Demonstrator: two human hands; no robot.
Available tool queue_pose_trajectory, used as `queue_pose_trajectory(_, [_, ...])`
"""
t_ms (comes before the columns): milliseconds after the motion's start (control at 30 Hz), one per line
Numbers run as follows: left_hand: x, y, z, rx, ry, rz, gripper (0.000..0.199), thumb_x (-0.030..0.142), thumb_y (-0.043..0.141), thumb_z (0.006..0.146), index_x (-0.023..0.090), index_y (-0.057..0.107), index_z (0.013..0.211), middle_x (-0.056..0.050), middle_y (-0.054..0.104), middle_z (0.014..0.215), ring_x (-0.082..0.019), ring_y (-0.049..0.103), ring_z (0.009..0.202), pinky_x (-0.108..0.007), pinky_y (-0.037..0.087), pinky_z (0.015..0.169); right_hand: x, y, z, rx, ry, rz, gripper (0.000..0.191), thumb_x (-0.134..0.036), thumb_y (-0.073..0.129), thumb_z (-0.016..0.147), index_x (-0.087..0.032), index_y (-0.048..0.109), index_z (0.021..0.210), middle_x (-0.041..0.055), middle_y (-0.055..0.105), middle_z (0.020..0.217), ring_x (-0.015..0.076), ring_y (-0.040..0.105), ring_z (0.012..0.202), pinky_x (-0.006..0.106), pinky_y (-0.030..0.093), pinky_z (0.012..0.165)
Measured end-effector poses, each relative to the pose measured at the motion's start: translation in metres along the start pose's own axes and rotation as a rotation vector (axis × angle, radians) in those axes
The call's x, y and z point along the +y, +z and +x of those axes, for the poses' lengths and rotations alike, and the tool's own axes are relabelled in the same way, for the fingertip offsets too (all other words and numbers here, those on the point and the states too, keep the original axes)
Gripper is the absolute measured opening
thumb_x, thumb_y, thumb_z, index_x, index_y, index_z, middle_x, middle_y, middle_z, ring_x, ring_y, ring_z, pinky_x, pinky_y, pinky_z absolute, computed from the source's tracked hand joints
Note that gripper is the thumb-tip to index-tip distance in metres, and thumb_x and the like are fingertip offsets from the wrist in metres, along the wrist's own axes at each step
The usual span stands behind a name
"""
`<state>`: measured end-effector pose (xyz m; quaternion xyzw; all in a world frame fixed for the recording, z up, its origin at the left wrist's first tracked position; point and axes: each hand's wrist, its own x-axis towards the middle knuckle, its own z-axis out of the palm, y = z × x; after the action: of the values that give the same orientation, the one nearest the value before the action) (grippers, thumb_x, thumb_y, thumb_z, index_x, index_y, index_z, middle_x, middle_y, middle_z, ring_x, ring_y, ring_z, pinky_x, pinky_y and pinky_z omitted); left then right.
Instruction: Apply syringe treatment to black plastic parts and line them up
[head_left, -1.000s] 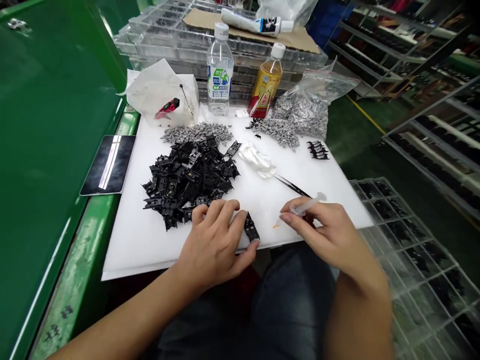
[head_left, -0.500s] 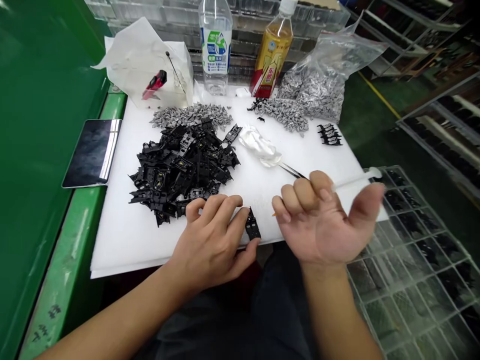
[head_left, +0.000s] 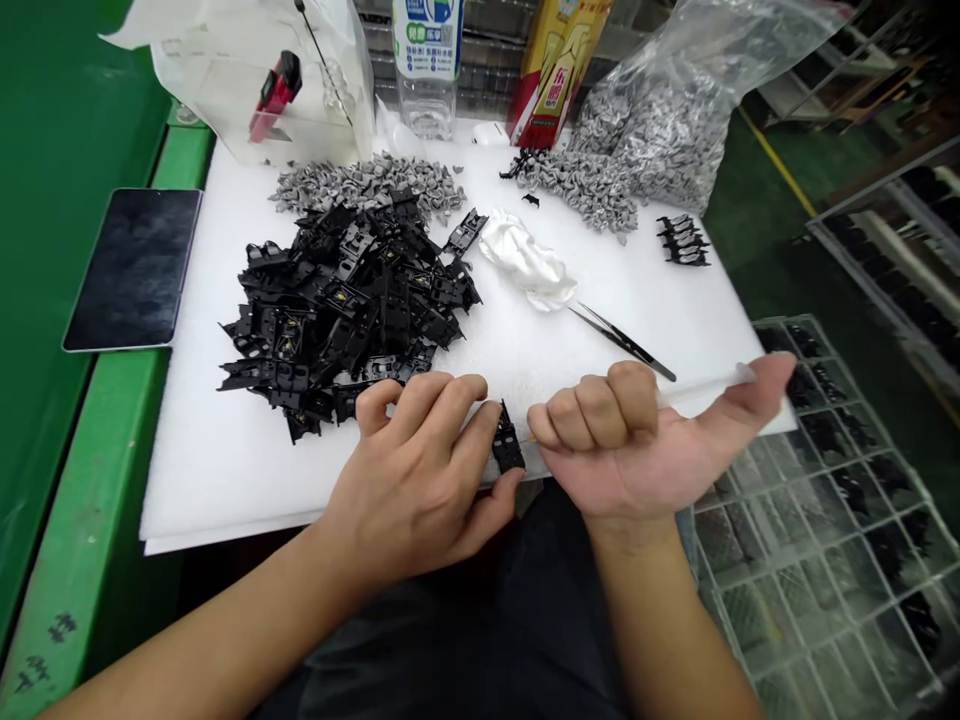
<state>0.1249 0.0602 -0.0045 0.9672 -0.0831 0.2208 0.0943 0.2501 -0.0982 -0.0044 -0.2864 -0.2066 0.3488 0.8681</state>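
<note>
My left hand [head_left: 431,475] pinches a small black plastic part [head_left: 508,440] between thumb and index finger at the front edge of the white foam board [head_left: 225,470]. Just to the right, the fingers of my right hand [head_left: 637,440] are curled around a thin translucent syringe [head_left: 709,385]; its orange tip points at the black part, and my right thumb is stretched out at the plunger end. Left of centre lies a heap of similar black parts [head_left: 360,290]. Tweezers [head_left: 626,340] lie behind my right hand, their far end under a crumpled white tissue [head_left: 525,262].
Grey clips lie in two piles [head_left: 367,185] [head_left: 577,190] at the back, near a clear bottle [head_left: 426,70], a red-yellow bottle [head_left: 555,80] and a bag of clips [head_left: 667,130]. A tablet [head_left: 135,270] is at left, black pieces [head_left: 682,240] at right, a divided tray [head_left: 825,520] lower right.
My right hand has moved left and down, bringing the syringe tip closer to the black part. The tweezers show more fully. The camera view has shifted, so the board's contents appear higher and larger.
</note>
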Motion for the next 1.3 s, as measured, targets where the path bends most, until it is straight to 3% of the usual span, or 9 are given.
queue_pose_trajectory(233, [-0.0005, 0.0004, -0.0007, -0.008, 0.007, -0.019, 0.045, 0.043, 0.065, 0.097, 0.007, 0.070, 0.124, -0.017, 0.070, 0.124, -0.036, 0.061, 0.112, -0.051, 0.041, 0.090, 0.0009, -0.0014, -0.0016, -0.054, -0.004, -0.057, 0.070, -0.087, 0.041, 0.089, -0.025, 0.025, 0.061, -0.0082, 0.015, 0.048, 0.0097, 0.014, 0.045, 0.036, 0.023, 0.053])
queue_pose_trajectory(1033, [-0.0008, 0.0009, -0.0002, -0.034, 0.005, -0.024, 0.040, 0.044, 0.064, 0.098, 0.011, 0.069, 0.121, -0.017, 0.070, 0.123, -0.037, 0.061, 0.112, -0.053, 0.045, 0.094, 0.0019, 0.0003, -0.0028, -0.044, -0.017, -0.082, 0.068, -0.084, 0.044, 0.089, -0.026, 0.027, 0.058, -0.0076, 0.016, 0.046, 0.0105, 0.016, 0.044, 0.035, 0.025, 0.052])
queue_pose_trajectory(1300, [-0.0009, 0.0009, -0.0003, -0.024, 0.008, -0.009, 0.041, 0.045, 0.063, 0.098, 0.011, 0.069, 0.121, -0.016, 0.070, 0.123, -0.036, 0.060, 0.110, -0.053, 0.043, 0.093, 0.0012, -0.0003, -0.0021, -0.036, -0.018, -0.082, 0.071, -0.085, 0.045, 0.088, -0.026, 0.021, 0.057, -0.0076, 0.014, 0.045, 0.0098, 0.014, 0.043, 0.034, 0.025, 0.051])
